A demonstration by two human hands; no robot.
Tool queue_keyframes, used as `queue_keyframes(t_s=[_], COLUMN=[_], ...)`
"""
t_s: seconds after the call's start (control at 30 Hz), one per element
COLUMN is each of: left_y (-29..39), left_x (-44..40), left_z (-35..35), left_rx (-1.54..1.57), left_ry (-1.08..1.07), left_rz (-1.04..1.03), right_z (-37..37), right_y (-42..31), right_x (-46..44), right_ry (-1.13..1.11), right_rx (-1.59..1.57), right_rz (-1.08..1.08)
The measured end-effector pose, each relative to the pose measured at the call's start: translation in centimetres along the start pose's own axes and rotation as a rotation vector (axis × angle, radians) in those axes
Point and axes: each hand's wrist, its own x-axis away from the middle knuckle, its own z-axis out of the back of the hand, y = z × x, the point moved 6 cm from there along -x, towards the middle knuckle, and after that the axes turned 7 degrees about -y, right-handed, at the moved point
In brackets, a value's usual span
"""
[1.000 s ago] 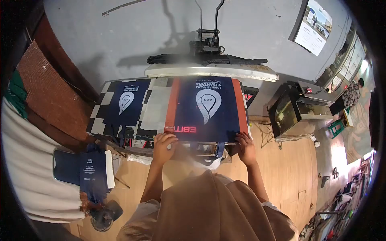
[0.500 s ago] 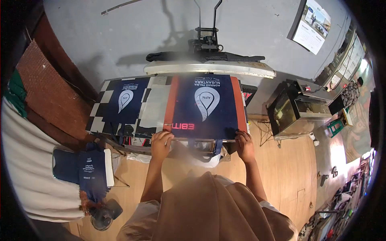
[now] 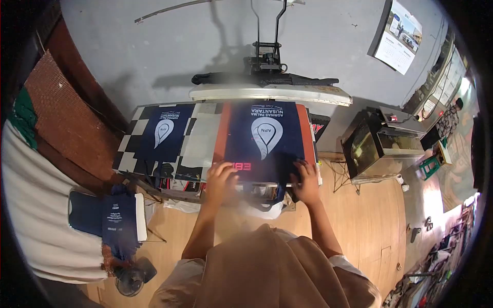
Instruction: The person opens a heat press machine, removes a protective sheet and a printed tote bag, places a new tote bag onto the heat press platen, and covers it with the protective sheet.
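A dark blue tote bag with a white drop-shaped logo and upside-down lettering lies flat on an orange-edged board. Its dark strap hangs over the front edge. Over the bag's near left corner is my left hand, fingers apart and partly covering red letters. At the near right corner, my right hand has its fingers spread on or just above the fabric; contact is hard to tell. Neither hand grips anything. To the left, a second printed blue bag rests on a black-and-white checkered surface.
Behind the bag stands a press-like machine with a pale plate and upright metal handle. More blue bags lie on a chair at left, near a fan. At right is a glass tank; a person is farther off.
Both hands have come off the bag's near edge and moved inward over its near corners, fingers spreading. The bag stays flat on the board. The whole view has shifted slightly.
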Motion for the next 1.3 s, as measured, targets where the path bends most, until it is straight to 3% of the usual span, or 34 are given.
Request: queue_keyframes(t_s=[0.13,0.33,0.6,0.73,0.8,0.87,1.0,1.07,1.17,1.3], left_y=[2.8,1.0,-3.5,-5.2,-5.7,-4.8,-6.3,-6.8,-6.9,-6.5], left_x=[-3.1,-2.5,-1.0,-3.8,-5.8,-7.4,-7.2,-7.2,-7.1,-7.2], left_z=[-3.5,-5.5,-1.3,-1.3,-2.0,-3.2,-6.4,-6.6,-6.7,-6.3], left_rx=[0.042,-0.131,-0.223,-0.167,-0.113,-0.073,-0.109,-0.101,-0.117,-0.113], left_ry=[-0.062,-0.082,-0.047,0.051,0.009,-0.036,-0.182,-0.212,-0.202,-0.202], left_rz=[-0.090,0.062,0.224,0.156,0.132,0.027,0.120,0.153,0.129,0.146], right_z=[-4.0,-5.7,-2.2,-2.5,-3.2,-4.8,-12.9,-13.9,-14.2,-11.8], right_y=[-4.0,-2.1,5.3,5.5,2.4,-2.2,-6.4,-5.2,-1.0,4.1], right_x=[-2.2,-1.5,0.7,-2.6,-5.1,-7.5,-9.5,-10.8,-12.4,-13.3], right_ry=[-0.141,-0.257,-0.167,-0.092,-0.044,-0.222,-0.471,-0.547,-0.380,-0.356], right_rx=[0.015,0.036,0.206,0.217,0.093,0.033,-0.026,-0.029,0.083,0.155], right_rz=[0.081,0.046,-0.131,-0.243,-0.094,0.032,0.224,0.177,0.115,-0.001])
